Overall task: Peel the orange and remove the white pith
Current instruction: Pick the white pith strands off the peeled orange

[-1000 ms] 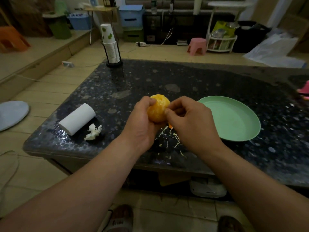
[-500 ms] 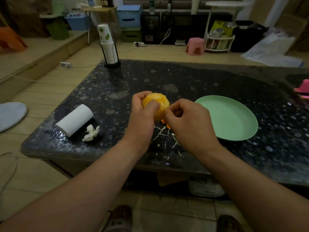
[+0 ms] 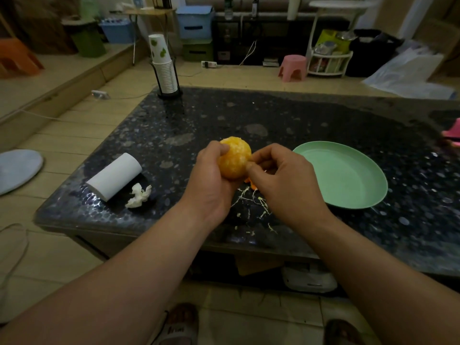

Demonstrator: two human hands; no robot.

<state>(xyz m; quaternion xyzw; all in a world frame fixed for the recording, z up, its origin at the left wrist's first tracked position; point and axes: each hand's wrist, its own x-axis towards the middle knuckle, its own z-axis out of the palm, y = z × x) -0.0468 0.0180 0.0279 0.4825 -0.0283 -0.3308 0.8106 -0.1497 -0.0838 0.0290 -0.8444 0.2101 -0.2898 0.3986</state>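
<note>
A peeled orange (image 3: 235, 158) with patches of white pith is held above the dark speckled table (image 3: 286, 120). My left hand (image 3: 211, 180) grips it from the left and below. My right hand (image 3: 281, 180) has its thumb and forefinger pinched together at the orange's right side. Several strands of white pith (image 3: 251, 202) lie scattered on the table under my hands. A small piece of orange peel (image 3: 250, 183) shows between my hands.
A pale green plate (image 3: 348, 175) sits to the right of my hands. A white paper roll (image 3: 114, 176) and a crumpled tissue (image 3: 138, 195) lie at the left. A cup stack in a black holder (image 3: 164, 68) stands at the table's far left corner.
My left thumb has shifted round the orange and the fruit has turned slightly in my left hand. My right fingers stay pinched at its right side.
</note>
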